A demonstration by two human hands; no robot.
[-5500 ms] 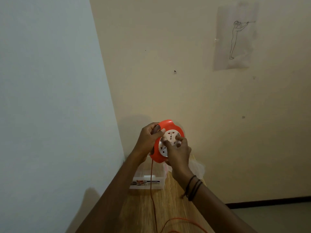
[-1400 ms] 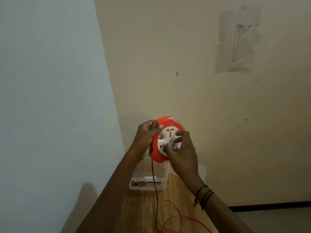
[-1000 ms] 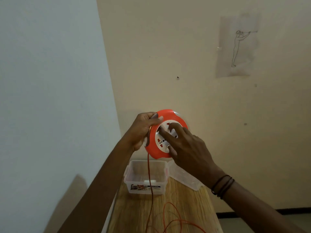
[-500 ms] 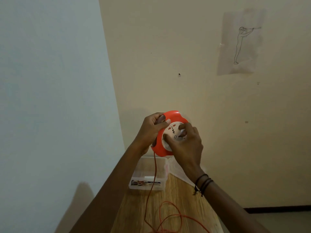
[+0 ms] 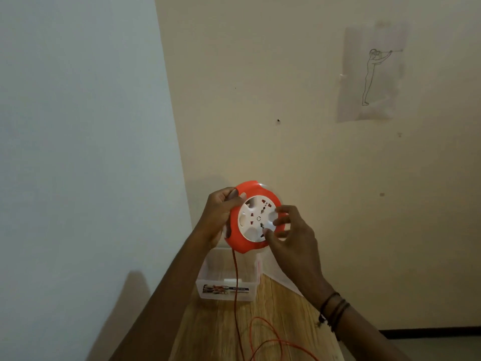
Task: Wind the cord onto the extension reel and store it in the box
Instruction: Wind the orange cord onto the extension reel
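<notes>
I hold a round orange extension reel (image 5: 240, 243) with a white socket face up in the air in front of the wall. My left hand (image 5: 217, 217) grips its left rim, thumb over the top edge. My right hand (image 5: 291, 241) rests its fingertips on the right side of the white face. A thin orange cord (image 5: 235, 287) hangs from the reel's bottom down to loose loops on the wooden table (image 5: 216, 332). Below the reel, a clear plastic box (image 5: 226, 293) with a label stands open at the table's far end.
The box's clear lid (image 5: 283, 278) leans against the beige wall behind my right wrist. A pale wall closes the left side, and a sheet with a line drawing (image 5: 372, 74) hangs at the upper right. The table's right edge drops to a grey floor.
The white face has turned under my right fingers, which moved from its centre to its right side. The reel stayed above the box, and the cord loops on the table shifted slightly.
</notes>
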